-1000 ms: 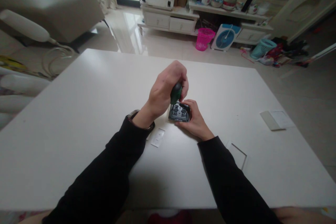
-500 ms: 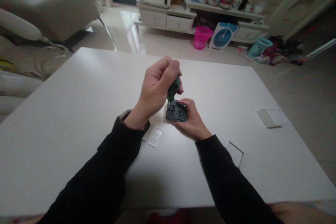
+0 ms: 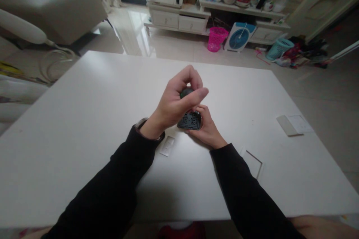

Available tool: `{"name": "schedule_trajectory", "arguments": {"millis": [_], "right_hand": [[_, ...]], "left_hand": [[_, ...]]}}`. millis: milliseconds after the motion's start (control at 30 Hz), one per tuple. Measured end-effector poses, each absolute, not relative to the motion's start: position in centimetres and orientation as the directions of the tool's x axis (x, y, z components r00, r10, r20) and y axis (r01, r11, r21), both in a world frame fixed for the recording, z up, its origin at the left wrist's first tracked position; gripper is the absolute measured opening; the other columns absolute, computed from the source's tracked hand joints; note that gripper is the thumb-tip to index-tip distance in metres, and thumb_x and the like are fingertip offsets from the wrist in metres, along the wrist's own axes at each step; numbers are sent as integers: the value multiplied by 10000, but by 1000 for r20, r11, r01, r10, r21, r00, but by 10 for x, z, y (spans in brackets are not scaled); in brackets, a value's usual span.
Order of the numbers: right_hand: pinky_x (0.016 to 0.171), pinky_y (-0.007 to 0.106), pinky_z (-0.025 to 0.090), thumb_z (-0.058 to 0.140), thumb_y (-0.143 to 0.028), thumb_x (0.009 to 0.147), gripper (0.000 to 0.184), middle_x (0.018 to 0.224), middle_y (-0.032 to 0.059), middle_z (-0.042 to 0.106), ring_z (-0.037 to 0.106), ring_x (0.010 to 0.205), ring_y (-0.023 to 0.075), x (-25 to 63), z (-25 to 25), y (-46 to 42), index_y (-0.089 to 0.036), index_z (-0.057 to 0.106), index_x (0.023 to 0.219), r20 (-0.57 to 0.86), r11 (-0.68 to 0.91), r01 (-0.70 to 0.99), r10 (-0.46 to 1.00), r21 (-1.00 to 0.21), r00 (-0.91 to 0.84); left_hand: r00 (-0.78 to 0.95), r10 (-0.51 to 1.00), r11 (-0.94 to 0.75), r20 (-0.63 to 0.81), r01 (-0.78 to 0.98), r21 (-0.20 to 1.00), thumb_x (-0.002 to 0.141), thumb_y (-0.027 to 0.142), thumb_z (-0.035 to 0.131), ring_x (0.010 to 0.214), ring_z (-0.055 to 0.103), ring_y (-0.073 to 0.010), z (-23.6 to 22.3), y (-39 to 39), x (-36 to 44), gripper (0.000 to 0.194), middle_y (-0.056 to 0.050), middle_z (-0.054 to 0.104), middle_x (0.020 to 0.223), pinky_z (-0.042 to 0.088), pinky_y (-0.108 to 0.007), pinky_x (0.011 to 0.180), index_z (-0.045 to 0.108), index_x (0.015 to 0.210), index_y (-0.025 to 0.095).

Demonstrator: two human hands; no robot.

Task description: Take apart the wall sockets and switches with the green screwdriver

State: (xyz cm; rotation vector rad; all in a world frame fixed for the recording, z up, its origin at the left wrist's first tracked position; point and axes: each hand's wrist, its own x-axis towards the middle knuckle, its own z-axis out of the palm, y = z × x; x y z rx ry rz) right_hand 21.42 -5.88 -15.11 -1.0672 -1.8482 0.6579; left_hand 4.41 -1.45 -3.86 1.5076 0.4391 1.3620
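Tabletop (image 3: 101, 130), white and rectangular, lies under everything we log. Our right hand (image 3: 209, 129), part-open, clasps the black rectangular moulded block (image 3: 189, 122) by its edges, just above it. Our left hand (image 3: 176, 101) curls closed round the dark-green rounded tool handle (image 3: 186, 92) (tip hidden) over the block; small white rectangular plate (image 3: 167, 146) near that wrist.

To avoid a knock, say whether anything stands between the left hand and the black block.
Nothing visible does, but the left hand hides the lower end of the green handle and part of the black block, so that spot can't be judged. The right hand holds the block's right side, its fingers near the left thumb.
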Motion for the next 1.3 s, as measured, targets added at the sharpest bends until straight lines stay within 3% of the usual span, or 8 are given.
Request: {"name": "schedule_trajectory", "arguments": {"millis": [233,333,467,767,933,1100,1300], "right_hand": [[1171,606,455,912,-227,691,785,1389,69,495,503,1357,337,216,-157,-58,-396,533,1357,417,485,413,874,-771,-250],[1190,597,441,908,-218,697,783,1403,71,487,491,1377,334,217,-158,-57,-392,536,1364,418,488,402,872,-775,-254],[1183,598,445,908,-235,708,775,1392,73,491,505,1361,330,217,-159,-58,-385,535,1370,424,493,390,869,-777,-254],[1145,602,473,892,-260,747,709,1367,77,519,524,1326,332,216,-152,-60,-384,545,1352,435,507,415,862,-755,-262],[1153,595,474,911,-253,724,747,1391,78,501,522,1338,331,217,-155,-58,-386,538,1358,440,512,408,859,-756,-262],[1174,594,459,920,-261,713,760,1374,78,499,507,1361,333,218,-158,-58,-380,541,1362,423,496,414,868,-763,-260],[1164,600,467,913,-258,711,759,1382,75,504,517,1352,332,217,-158,-58,-381,539,1359,419,490,388,871,-781,-257]], "left_hand": [[276,806,-439,524,-317,841,884,602,765,658,646,-132,-35,-10,42,432,4,608,722,503,-270,556,609,797,209],[308,806,-402,505,-341,850,943,623,683,669,660,-134,-32,-12,43,415,5,636,737,517,-266,578,624,894,215],[331,803,-369,496,-377,850,1018,643,538,566,599,-122,-32,-14,45,441,27,584,639,481,-252,517,566,883,224],[296,801,-403,520,-377,834,912,626,717,404,475,-44,-32,-14,44,509,66,494,621,379,-203,390,473,737,215],[293,801,-421,522,-343,840,935,593,707,456,554,-73,-30,-13,43,496,51,514,598,437,-214,423,522,690,203],[340,810,-394,478,-289,872,948,654,652,526,616,-97,-24,-17,43,479,28,595,634,486,-220,471,615,804,199],[331,803,-385,496,-346,856,977,710,558,440,527,-91,-25,-14,46,524,51,513,558,408,-232,418,569,801,216]]}}
